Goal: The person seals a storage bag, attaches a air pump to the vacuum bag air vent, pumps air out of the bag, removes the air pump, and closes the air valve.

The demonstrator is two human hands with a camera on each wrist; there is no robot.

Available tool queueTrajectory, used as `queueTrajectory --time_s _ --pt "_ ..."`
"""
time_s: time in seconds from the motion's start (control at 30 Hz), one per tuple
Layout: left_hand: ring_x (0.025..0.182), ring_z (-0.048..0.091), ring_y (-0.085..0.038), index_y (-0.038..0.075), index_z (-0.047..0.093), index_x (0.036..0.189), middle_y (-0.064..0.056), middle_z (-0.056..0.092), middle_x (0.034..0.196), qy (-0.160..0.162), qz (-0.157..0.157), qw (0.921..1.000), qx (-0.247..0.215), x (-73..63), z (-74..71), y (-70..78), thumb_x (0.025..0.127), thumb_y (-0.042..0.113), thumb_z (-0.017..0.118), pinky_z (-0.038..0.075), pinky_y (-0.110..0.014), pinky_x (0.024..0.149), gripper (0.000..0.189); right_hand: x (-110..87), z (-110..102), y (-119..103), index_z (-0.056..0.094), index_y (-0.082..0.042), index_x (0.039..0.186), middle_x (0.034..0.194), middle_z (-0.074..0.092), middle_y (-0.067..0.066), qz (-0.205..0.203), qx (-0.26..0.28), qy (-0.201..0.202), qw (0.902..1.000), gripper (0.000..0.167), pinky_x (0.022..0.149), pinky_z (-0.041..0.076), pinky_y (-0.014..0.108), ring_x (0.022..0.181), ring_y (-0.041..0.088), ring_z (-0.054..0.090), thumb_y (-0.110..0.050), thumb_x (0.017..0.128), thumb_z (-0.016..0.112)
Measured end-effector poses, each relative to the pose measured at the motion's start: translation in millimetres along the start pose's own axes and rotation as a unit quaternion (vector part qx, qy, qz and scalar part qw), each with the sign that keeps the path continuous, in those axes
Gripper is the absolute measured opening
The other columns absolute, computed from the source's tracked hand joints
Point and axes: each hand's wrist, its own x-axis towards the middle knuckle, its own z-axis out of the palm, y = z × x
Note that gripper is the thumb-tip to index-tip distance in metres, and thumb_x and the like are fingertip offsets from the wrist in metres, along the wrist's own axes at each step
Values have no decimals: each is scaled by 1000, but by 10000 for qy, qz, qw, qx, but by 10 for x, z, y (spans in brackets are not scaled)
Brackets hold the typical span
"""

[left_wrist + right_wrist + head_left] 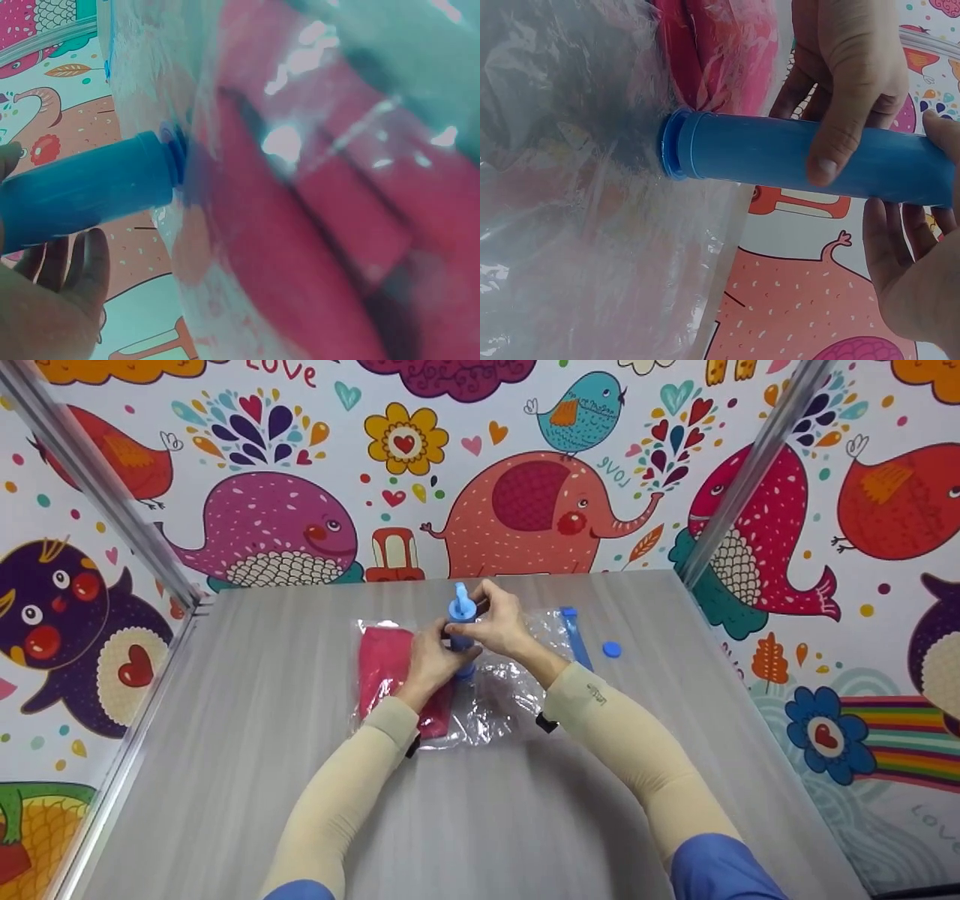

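A blue hand pump point(462, 609) stands upright over a clear plastic storage bag point(487, 716), its handle at the top. Folded red cloth point(386, 660) fills the bag's left part. My left hand point(433, 654) grips the lower barrel, thumb on the near side. Higher up, just under the pump's top, my right hand point(501, 619) holds the barrel between thumb and fingers. In the right wrist view the barrel point(765, 154) ends right at a round blue valve point(673, 144) on the bag. The left wrist view shows the pump's lower end point(150, 169) close against the plastic.
A small round blue cap point(612, 649) lies on the grey table point(637, 750), right of the bag. Along the bag's right edge runs a blue zip strip point(574, 634). Walls with cartoon animals point(517, 525) and metal posts point(739, 487) enclose the table.
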Motion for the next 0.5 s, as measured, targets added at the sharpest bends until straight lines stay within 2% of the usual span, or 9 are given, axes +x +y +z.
queueTrajectory --time_s 0.17,0.23,0.3,0.33,0.37,0.43,0.5 --pt "109 82 -39 4 76 115 -20 85 116 282 241 9993 -92 25 58 -27 76 33 101 66 -55 97 54 -5 4 13 63 -8 104 109 82 17 55 -101 129 9999 53 88 66 38 104 32 81 -26 79 105" --pt "104 82 -37 6 77 111 -19 84 112 447 412 9980 -155 68 117 -122 75 35 101 66 -52 92 53 -7 5 20 62 -8 104 108 82 17 54 -119 154 9998 54 86 66 37 102 31 81 -28 79 105" --pt "97 80 -32 11 76 105 -14 83 106 637 628 9958 -179 161 226 -327 74 42 102 65 -46 85 51 -10 5 23 62 -9 104 108 82 15 54 -150 179 9997 55 86 66 37 101 30 81 -31 79 106" --pt "97 80 -33 12 76 105 -14 83 106 617 584 9962 -199 180 234 -346 73 43 102 65 -47 85 51 -12 3 22 63 -9 104 108 82 15 64 -157 193 9997 55 87 66 37 101 29 81 -31 78 106" --pt "95 79 -31 15 77 105 -12 83 105 652 614 9959 -157 224 281 -440 73 48 102 65 -45 84 53 -15 1 19 63 -10 105 108 82 15 67 -160 204 9996 55 88 67 38 102 30 81 -32 78 106" --pt "97 79 -33 15 78 107 -12 82 106 585 513 9969 -98 246 287 -460 73 47 102 65 -48 85 53 -15 -5 18 64 -9 106 108 83 15 51 -167 225 9996 55 89 68 40 101 30 82 -32 78 106" --pt "99 80 -33 15 79 108 -12 83 107 530 473 9975 -39 235 255 -410 73 46 101 66 -48 87 52 -11 -17 23 65 -8 107 109 83 15 -9 -167 239 9996 55 90 69 41 102 30 83 -31 78 106"
